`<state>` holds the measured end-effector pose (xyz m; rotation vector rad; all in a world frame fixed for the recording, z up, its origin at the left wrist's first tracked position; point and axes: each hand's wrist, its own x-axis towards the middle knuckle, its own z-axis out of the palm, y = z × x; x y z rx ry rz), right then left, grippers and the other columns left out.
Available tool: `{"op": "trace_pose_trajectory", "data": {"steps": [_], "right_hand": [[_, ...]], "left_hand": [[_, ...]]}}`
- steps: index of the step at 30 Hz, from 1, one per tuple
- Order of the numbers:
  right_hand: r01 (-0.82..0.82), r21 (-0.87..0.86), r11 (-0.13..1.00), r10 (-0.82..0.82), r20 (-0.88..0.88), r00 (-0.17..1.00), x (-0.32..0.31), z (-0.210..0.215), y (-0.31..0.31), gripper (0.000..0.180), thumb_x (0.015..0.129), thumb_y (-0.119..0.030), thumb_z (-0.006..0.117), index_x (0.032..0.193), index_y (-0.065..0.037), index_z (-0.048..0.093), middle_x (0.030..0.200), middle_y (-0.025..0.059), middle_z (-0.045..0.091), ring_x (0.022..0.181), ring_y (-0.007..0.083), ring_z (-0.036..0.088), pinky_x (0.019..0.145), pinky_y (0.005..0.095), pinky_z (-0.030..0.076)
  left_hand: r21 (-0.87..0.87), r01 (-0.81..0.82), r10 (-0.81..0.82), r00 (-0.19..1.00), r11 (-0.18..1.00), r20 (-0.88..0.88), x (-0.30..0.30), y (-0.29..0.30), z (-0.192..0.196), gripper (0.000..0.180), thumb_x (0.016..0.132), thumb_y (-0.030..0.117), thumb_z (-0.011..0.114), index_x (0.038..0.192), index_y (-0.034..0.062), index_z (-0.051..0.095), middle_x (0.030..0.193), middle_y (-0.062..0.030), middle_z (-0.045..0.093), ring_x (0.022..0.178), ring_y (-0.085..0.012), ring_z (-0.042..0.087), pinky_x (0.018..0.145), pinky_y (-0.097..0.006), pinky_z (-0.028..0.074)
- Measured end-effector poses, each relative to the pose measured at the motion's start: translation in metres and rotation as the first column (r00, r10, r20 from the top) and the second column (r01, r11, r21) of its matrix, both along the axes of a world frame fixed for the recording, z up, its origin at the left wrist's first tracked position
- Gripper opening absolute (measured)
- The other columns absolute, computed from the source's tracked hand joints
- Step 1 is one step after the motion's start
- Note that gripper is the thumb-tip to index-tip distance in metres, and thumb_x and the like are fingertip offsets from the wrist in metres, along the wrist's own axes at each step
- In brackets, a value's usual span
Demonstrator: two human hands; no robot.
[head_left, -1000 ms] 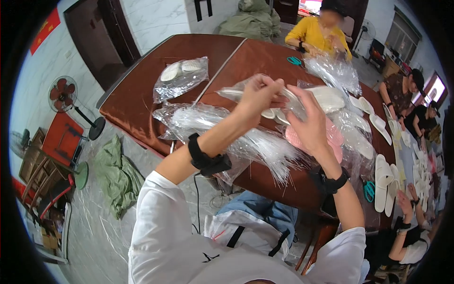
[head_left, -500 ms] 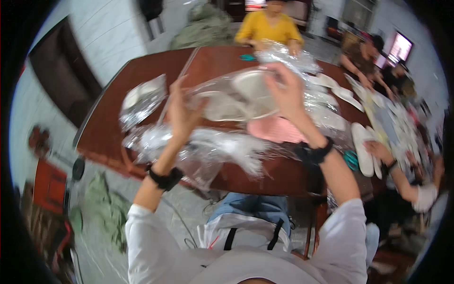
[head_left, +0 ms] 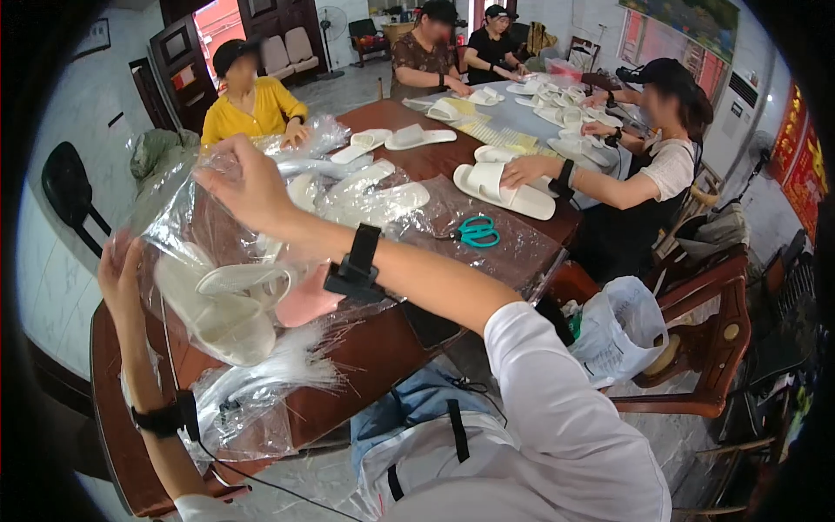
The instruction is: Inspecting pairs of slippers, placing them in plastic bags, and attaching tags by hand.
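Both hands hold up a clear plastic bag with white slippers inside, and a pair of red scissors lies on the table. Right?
Not quite: the scissors are teal, not red, as the head view shows. The left hand and right hand do hold the clear plastic bag with white slippers.

White slippers [head_left: 217, 317] inside clear plastic bag [head_left: 187, 226]; teal scissors [head_left: 477, 230] on reddish-brown table [head_left: 383, 348] (pink slipper [head_left: 304, 300] beside).

clear plastic bag [head_left: 187, 235] with white slippers, held up over table's left | pile of clear bags [head_left: 261, 383] at near edge | red wall signs [head_left: 800, 148] far right | green poster [head_left: 696, 19] on back wall
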<state>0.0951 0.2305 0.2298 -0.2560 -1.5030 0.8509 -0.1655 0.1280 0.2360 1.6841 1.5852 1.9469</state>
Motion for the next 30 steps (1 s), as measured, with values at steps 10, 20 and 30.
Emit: {"op": "trace_pose_trajectory", "data": {"steps": [10, 20, 30], "right_hand": [[-0.057, 0.017, 0.998, 0.037, 0.579, 0.815, 0.034, -0.051, 0.035, 0.026, 0.084, -0.027, 0.069, 0.086, -0.001, 0.068, 0.070, 0.0010, 0.062, 0.066, 0.0071, 0.053, 0.060, 0.0255, 0.042], [-0.337, -0.060, 0.940, 0.342, 0.214, 0.915, -0.018, -0.036, 0.018, 0.018, 0.090, -0.017, 0.062, 0.094, 0.000, 0.064, 0.074, -0.0008, 0.063, 0.066, 0.0033, 0.053, 0.058, 0.0190, 0.041], [-0.439, -0.044, 0.898, 0.441, 0.104, 0.892, -0.045, -0.013, -0.025, 0.016, 0.091, -0.013, 0.060, 0.096, 0.001, 0.064, 0.084, 0.0029, 0.066, 0.073, 0.0068, 0.060, 0.065, 0.0215, 0.047]], "left_hand": [[0.072, -0.176, 0.165, 0.977, 0.982, 0.136, 0.006, 0.039, -0.004, 0.031, 0.083, 0.017, 0.071, 0.108, 0.0004, 0.063, 0.091, -0.0030, 0.067, 0.078, -0.0084, 0.059, 0.066, -0.023, 0.045], [0.253, -0.305, 0.235, 0.933, 0.918, 0.274, -0.039, 0.010, 0.012, 0.025, 0.080, 0.018, 0.075, 0.099, 0.0047, 0.065, 0.086, -0.0007, 0.065, 0.077, -0.0098, 0.059, 0.068, -0.025, 0.046], [0.717, -0.354, 0.416, 0.904, 0.601, 0.098, -0.047, -0.051, 0.048, 0.015, 0.081, 0.007, 0.073, 0.091, 0.0008, 0.064, 0.088, -0.0064, 0.067, 0.078, -0.0113, 0.062, 0.067, -0.025, 0.051]]}}
